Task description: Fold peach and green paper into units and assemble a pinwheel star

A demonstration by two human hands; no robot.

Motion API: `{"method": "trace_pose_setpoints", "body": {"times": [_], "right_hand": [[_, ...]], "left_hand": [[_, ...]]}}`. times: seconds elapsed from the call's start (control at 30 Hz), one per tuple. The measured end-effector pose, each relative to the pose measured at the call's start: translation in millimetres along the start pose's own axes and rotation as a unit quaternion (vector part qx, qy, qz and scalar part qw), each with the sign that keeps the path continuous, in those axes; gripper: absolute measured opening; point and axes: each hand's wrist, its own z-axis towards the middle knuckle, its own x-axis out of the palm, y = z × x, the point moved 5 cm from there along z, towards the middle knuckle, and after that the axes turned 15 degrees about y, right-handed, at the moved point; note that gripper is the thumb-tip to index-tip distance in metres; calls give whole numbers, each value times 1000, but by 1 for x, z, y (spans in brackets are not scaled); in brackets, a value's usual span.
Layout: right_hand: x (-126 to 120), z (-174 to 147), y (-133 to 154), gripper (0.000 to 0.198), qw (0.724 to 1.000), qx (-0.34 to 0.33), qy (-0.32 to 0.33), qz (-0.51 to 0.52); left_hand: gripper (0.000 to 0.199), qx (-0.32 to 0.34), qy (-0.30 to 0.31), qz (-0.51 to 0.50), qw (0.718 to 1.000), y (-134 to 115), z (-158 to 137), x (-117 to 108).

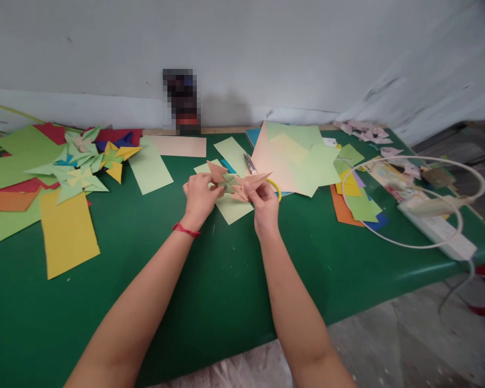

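Above the table my two hands hold a folded paper star (230, 184), peach at its points and light green in the middle. My left hand (202, 196) is closed on the star's left side, a red string bracelet on that wrist. The right-hand point is pinched between thumb and fingers of my right hand (262, 202). Beneath the star lie light green paper pieces (231, 213). Behind my right hand rest scissors (250, 164) with a yellow handle, partly hidden by that hand.
Finished paper stars (81, 172) are piled on coloured sheets at the left, near a yellow sheet (69, 231). Large peach and green sheets (295, 161) lie behind on the right. A white power strip (440, 229) with a looped cable sits at the right edge of the green table (210, 302).
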Motion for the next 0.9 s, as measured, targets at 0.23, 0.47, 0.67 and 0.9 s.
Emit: {"method": "trace_pose_setpoints", "body": {"times": [0.23,0.47,0.67,0.9], "right_hand": [[9,-3,-2,24,998,39,55,-16],[16,-5,-6,23,993,61,101,-31],[25,-12,-14,22,985,114,131,0],[49,-24,-16,23,974,140,168,-52]], "left_hand": [[34,-35,72,-263,962,44,-47,-14],[32,-79,107,-385,913,70,-79,-18],[32,-79,178,-342,919,80,-94,-18],[32,-28,220,-277,935,74,-92,-24]]}}
